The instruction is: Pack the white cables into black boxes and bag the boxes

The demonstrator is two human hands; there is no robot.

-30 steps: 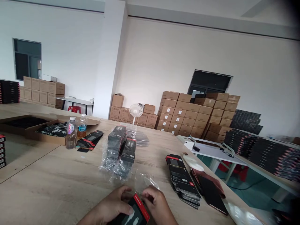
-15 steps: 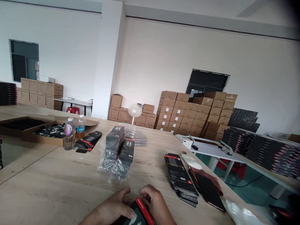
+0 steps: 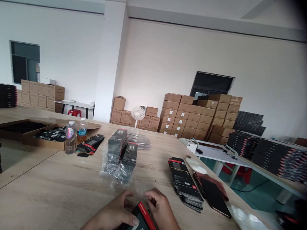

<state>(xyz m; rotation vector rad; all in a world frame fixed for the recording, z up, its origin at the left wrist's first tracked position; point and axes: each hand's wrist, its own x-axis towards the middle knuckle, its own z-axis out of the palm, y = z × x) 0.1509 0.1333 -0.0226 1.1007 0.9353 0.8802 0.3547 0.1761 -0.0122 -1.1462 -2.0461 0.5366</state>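
At the bottom edge, my left hand point(image 3: 115, 213) grips a small black and red box point(image 3: 142, 217), its thumb lying across the front face. Part of the box is cut off by the frame. My right hand point(image 3: 161, 207) is beside the box's red edge, fingers curled in a pinch. Something clear and filmy seems to lie by those fingertips, too faint to make out. Beyond my hands stand stacks of similar black boxes point(image 3: 116, 143), with crumpled clear plastic wrap point(image 3: 120, 174) about their base.
To the right lie a pile of flat black cartons point(image 3: 184, 179), a dark phone point(image 3: 216, 198) and a brown pouch point(image 3: 222, 185). Two bottles point(image 3: 71, 137) stand at left beside open cardboard trays point(image 3: 54, 145). Clear plastic sheets point(image 3: 144, 142) lie behind the stacks.
The box in my left hand has shifted slightly down and left, and its front is tilted a little more. My right fingers have moved only slightly.
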